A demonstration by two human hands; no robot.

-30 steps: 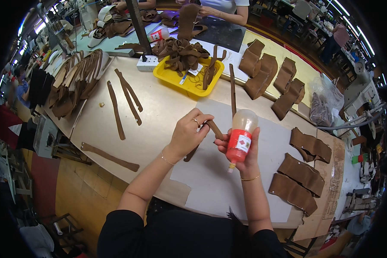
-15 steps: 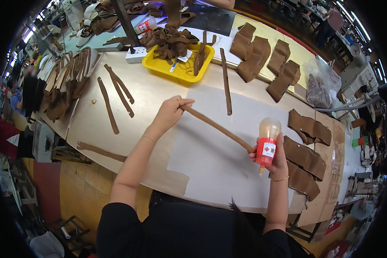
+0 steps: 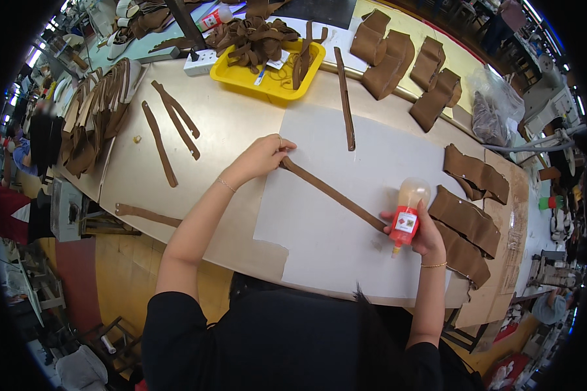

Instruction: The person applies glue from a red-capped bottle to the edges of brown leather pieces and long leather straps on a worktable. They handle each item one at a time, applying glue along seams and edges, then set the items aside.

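A long brown strip (image 3: 336,194) stretches between my hands over the grey sheet (image 3: 319,254) on the table. My left hand (image 3: 265,155) pinches its upper left end between thumb and fingers. In my right hand (image 3: 428,234) is a squeeze bottle (image 3: 407,215), clear at its base with a red label band, tilted with its yellow nozzle pointing down. The strip's lower right end meets the fingers of that same hand, beside the bottle. Another brown strip (image 3: 346,98) lies on the sheet's far part.
A yellow tray (image 3: 267,90) heaped with brown strips stands at the back. Loose strips (image 3: 158,143) lie at left, near a stack of brown pieces (image 3: 98,124). Curved brown panels (image 3: 466,221) rest at right on cardboard (image 3: 516,215), more panels (image 3: 388,62) at the back right.
The strip has dropped nearer the sheet, still held at both ends. My left hand has turned over its end. The bottle stays in my right hand; the whole view has shifted slightly.
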